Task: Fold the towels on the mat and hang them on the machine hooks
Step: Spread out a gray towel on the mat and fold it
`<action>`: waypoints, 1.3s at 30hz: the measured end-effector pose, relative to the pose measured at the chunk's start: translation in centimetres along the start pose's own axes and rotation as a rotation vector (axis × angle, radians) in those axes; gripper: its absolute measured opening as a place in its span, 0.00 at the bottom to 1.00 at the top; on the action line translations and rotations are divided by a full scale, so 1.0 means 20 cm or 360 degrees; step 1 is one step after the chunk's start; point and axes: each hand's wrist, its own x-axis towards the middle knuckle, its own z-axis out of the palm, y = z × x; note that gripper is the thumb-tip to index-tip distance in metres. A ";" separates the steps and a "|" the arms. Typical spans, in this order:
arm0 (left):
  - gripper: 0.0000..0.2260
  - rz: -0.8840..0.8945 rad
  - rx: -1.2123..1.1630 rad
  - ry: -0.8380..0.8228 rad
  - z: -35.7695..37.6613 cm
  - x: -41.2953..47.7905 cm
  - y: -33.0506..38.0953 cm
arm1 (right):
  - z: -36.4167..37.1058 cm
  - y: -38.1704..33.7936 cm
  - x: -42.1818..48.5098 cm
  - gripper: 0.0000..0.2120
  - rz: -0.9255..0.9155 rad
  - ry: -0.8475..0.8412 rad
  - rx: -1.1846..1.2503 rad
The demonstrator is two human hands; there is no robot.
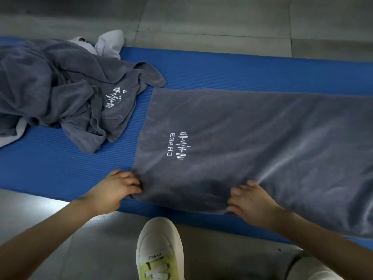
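Note:
A grey towel (252, 142) with a white embroidered logo lies spread flat along the blue mat (242, 71), running off to the right. My left hand (115, 188) pinches its near left corner, fingers curled on the cloth. About an arm's width to the right, my right hand (252, 201) grips the towel's near edge, the cloth bunched under its fingers. A heap of crumpled grey towels (60, 87) lies on the mat's left end, one showing the same logo. No machine hooks are in view.
A pale lavender cloth (110, 44) pokes out behind the heap, at the mat's far edge. My white and yellow shoe (159, 251) stands on the grey tiled floor (212, 21) just in front of the mat, between my arms.

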 end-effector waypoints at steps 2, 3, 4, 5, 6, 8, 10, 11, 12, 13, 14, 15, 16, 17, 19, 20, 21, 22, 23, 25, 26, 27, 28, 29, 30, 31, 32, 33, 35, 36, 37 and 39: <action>0.25 -0.0106 -0.0075 0.0038 -0.01 -0.01 0.00 | -0.03 0.01 0.02 0.18 0.0070 0.0075 0.0054; 0.22 -0.0246 -0.0209 0.0089 -0.01 0.00 -0.01 | -0.06 0.02 0.05 0.18 0.0128 0.0136 0.0121; 0.21 -0.0426 -0.0364 0.0159 -0.02 0.03 -0.02 | -0.08 0.04 0.07 0.18 0.0207 0.0197 0.0206; 0.19 -0.0590 -0.0484 0.0247 -0.03 0.08 -0.05 | -0.11 0.07 0.11 0.18 0.0296 0.0244 0.0296; 0.17 -0.0703 -0.0536 0.0345 -0.04 0.15 -0.08 | -0.14 0.12 0.16 0.18 0.0376 0.0286 0.0369; 0.12 -0.0766 -0.0495 0.0536 -0.10 0.32 -0.14 | -0.18 0.23 0.28 0.17 0.0526 0.0373 0.0400; 0.10 -0.0755 -0.0420 0.0676 -0.17 0.51 -0.21 | -0.24 0.38 0.40 0.16 0.0670 0.0467 0.0361; 0.09 -0.0746 -0.0381 0.0724 -0.21 0.61 -0.23 | -0.26 0.45 0.45 0.16 0.0747 0.0491 0.0342; 0.08 -0.0736 -0.0339 0.0750 -0.24 0.70 -0.26 | -0.28 0.53 0.49 0.13 0.0819 0.0496 0.0317; 0.08 -0.0713 -0.0287 0.0760 -0.27 0.78 -0.28 | -0.30 0.60 0.53 0.11 0.0887 0.0468 0.0289; 0.08 -0.0675 -0.0222 0.0768 -0.29 0.86 -0.31 | -0.30 0.66 0.57 0.12 0.0946 0.0434 0.0256; 0.09 -0.0631 -0.0155 0.0760 -0.31 0.93 -0.33 | -0.31 0.73 0.60 0.13 0.0999 0.0391 0.0221; 0.10 -0.0599 -0.0099 0.0736 -0.33 1.00 -0.35 | -0.31 0.79 0.63 0.15 0.1052 0.0349 0.0195; 0.12 -0.0576 -0.0048 0.0686 -0.34 1.06 -0.37 | -0.32 0.84 0.65 0.16 0.1107 0.0302 0.0174; 0.15 -0.0552 0.0041 0.0538 -0.36 1.17 -0.41 | -0.31 0.95 0.69 0.18 0.1206 0.0222 0.0127; 0.16 -0.0560 0.0079 0.0462 -0.36 1.22 -0.42 | -0.30 1.00 0.71 0.18 0.1252 0.0187 0.0099; 0.15 -0.0567 0.0107 0.0408 -0.36 1.25 -0.43 | -0.30 1.04 0.71 0.18 0.1293 0.0151 0.0066; 0.15 -0.0572 0.0135 0.0370 -0.36 1.28 -0.44 | -0.29 1.07 0.72 0.18 0.1324 0.0115 0.0021; 0.15 -0.0578 0.0165 0.0334 -0.36 1.30 -0.45 | -0.28 1.10 0.73 0.17 0.1334 0.0085 -0.0039; 0.13 -0.0601 0.0186 0.0301 -0.36 1.33 -0.47 | -0.27 1.14 0.73 0.15 0.1315 0.0067 -0.0136; 0.11 -0.0587 0.0178 0.0323 -0.37 1.34 -0.47 | -0.27 1.15 0.73 0.14 0.1297 0.0092 -0.0145; 0.08 -0.0541 0.0175 0.0382 -0.37 1.34 -0.48 | -0.27 1.17 0.73 0.12 0.1275 0.0118 -0.0144; 0.05 -0.0498 0.0197 0.0421 -0.38 1.34 -0.50 | -0.27 1.18 0.72 0.11 0.1248 0.0133 -0.0162; 0.03 -0.0470 0.0238 0.0455 -0.39 1.34 -0.52 | -0.27 1.19 0.72 0.10 0.1222 0.0148 -0.0203; 0.04 -0.0478 0.0278 0.0494 -0.41 1.35 -0.55 | -0.28 1.20 0.72 0.10 0.1198 0.0186 -0.0246; 0.04 -0.0511 0.0309 0.0517 -0.43 1.36 -0.58 | -0.30 1.22 0.73 0.10 0.1184 0.0251 -0.0277; 0.05 -0.0544 0.0341 0.0540 -0.46 1.37 -0.60 | -0.31 1.24 0.75 0.09 0.1186 0.0320 -0.0294; 0.05 -0.0564 0.0374 0.0568 -0.48 1.38 -0.62 | -0.33 1.25 0.78 0.09 0.1203 0.0375 -0.0307; 0.05 -0.0592 0.0412 0.0627 -0.52 1.43 -0.64 | -0.34 1.29 0.84 0.10 0.1236 0.0402 -0.0331; 0.06 -0.0612 0.0425 0.0632 -0.53 1.45 -0.64 | -0.32 1.30 0.87 0.10 0.1251 0.0372 -0.0330; 0.07 -0.0634 0.0429 0.0621 -0.53 1.47 -0.64 | -0.31 1.31 0.89 0.11 0.1268 0.0325 -0.0316; 0.08 -0.0685 0.0429 0.0586 -0.51 1.49 -0.62 | -0.27 1.30 0.90 0.11 0.1296 0.0268 -0.0274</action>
